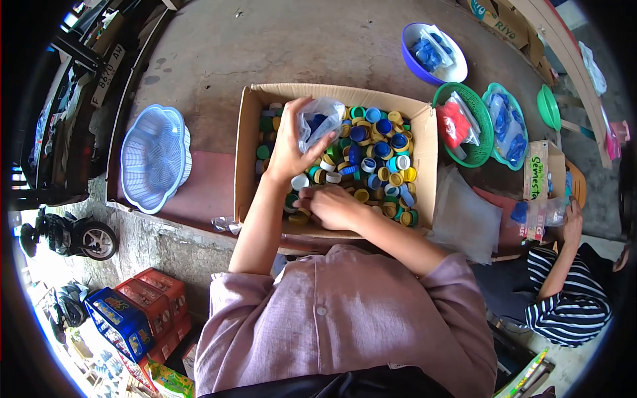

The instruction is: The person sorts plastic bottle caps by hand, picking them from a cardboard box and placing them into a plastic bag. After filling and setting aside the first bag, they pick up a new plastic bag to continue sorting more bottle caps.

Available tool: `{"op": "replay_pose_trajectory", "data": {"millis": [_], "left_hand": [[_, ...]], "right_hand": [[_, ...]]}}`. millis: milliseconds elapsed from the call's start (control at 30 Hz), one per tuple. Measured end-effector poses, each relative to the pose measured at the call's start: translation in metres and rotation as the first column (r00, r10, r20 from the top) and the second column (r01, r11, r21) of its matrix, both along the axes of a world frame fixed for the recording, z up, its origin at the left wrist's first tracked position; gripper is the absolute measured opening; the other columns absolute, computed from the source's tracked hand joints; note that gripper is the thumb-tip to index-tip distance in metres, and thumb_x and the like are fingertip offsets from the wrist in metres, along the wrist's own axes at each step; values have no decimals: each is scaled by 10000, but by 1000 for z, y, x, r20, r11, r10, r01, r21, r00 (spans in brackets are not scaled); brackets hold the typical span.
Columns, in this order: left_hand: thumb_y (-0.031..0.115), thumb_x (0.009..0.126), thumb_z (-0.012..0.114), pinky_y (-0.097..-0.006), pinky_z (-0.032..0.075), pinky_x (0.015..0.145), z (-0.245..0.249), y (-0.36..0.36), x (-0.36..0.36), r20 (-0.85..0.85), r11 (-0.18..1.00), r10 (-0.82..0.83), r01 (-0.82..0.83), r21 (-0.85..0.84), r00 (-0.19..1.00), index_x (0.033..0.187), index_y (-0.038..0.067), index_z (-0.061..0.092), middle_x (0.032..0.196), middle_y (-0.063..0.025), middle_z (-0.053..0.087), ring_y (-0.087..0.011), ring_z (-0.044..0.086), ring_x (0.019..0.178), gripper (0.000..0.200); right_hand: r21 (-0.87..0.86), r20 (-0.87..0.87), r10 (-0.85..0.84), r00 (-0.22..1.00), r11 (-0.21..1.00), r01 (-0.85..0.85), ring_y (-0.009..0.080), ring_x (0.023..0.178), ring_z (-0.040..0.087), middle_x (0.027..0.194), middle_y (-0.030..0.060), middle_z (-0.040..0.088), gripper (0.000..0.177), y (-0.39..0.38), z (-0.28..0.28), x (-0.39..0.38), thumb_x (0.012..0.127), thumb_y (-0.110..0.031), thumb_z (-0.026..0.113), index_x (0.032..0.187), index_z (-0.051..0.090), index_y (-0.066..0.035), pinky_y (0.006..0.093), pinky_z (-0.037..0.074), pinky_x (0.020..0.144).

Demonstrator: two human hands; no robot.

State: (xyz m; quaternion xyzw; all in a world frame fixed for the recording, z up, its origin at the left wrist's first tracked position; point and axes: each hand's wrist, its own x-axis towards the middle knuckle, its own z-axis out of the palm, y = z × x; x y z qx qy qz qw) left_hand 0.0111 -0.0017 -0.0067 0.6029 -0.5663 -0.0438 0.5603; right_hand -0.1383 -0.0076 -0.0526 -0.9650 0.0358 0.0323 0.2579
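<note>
A cardboard box (pixel 428 166) in front of me holds many loose plastic bottle caps (pixel 378 149) in blue, gold, green and white. My left hand (pixel 292 142) grips a clear plastic bag (pixel 321 123) over the box's left part, thumb and fingers around its sides. Some dark blue caps show through the bag. Low in the box, near its front edge, my right hand (pixel 332 205) is among the caps with its fingers curled in. Its fingertips are hidden, so I cannot see what they hold. A gold cap (pixel 300 217) lies beside them.
A pale blue basket (pixel 156 159) stands on the left. Clear plastic sheets (pixel 468 215) lie right of the box. Beyond are a green basket (pixel 486 132), a turquoise basket (pixel 517 103) and a purple bowl (pixel 410 56). A person in a striped sleeve (pixel 570 305) works at right.
</note>
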Motion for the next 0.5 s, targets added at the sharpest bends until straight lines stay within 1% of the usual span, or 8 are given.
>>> {"op": "replay_pose_trajectory", "data": {"millis": [133,200,233,333,367,433,467,500], "left_hand": [[157,651,741,-365,421,837,1,2,0,6,999,10,-10,33,1000,1184,-13,379,1061,-184,469,-306,501,958,667],[155,649,742,-365,421,838,2,1,0,-9,999,3,-3,33,1000,1183,-14,379,1061,-186,469,-307,501,958,667],[161,655,738,-349,411,842,2,1,-1,-37,999,2,0,37,999,1183,-24,383,1054,-166,476,-266,506,960,663],[162,652,740,-348,413,839,0,0,-1,-38,999,-3,4,40,999,1182,-23,385,1048,-167,478,-266,508,955,664],[162,652,740,-348,413,839,0,1,0,-36,999,-4,5,43,999,1182,-23,385,1048,-167,478,-266,508,955,664],[162,652,740,-347,412,840,0,2,1,-27,999,-1,2,41,1000,1184,-23,382,1051,-166,477,-266,506,960,667],[162,652,740,-347,412,840,0,2,1,-27,999,0,2,40,1000,1184,-23,382,1051,-166,477,-266,506,960,667],[158,646,743,-356,419,835,0,2,1,-23,999,1,0,35,1000,1184,-19,381,1055,-176,475,-288,506,956,672]], "right_hand": [[-29,96,50,994,998,-47,287,699,603,774,120,587,113,-8,9,19,678,-74,596,782,604,-28,396,481,627],[-11,124,164,979,986,-164,287,676,602,760,141,586,106,-18,7,15,700,-109,600,766,585,-27,402,480,616],[-14,121,168,978,986,-168,287,676,602,760,141,586,106,-20,10,14,700,-109,600,766,585,-27,402,480,616],[6,176,58,983,998,-60,266,666,606,670,130,589,164,-19,19,9,717,-77,592,876,628,-58,372,474,609],[9,178,56,982,998,-58,266,666,606,670,130,589,164,-19,24,9,717,-77,592,876,628,-58,372,474,609],[205,-64,-119,991,970,130,275,713,615,724,132,617,202,-22,34,9,722,-32,583,916,634,-48,341,479,639],[204,-64,-119,991,970,130,275,713,615,724,132,617,202,-25,35,5,722,-32,583,916,634,-48,341,479,639],[404,75,-152,986,908,110,258,746,622,771,140,623,200,-29,37,0,741,-6,561,926,629,-44,328,481,656]]}}
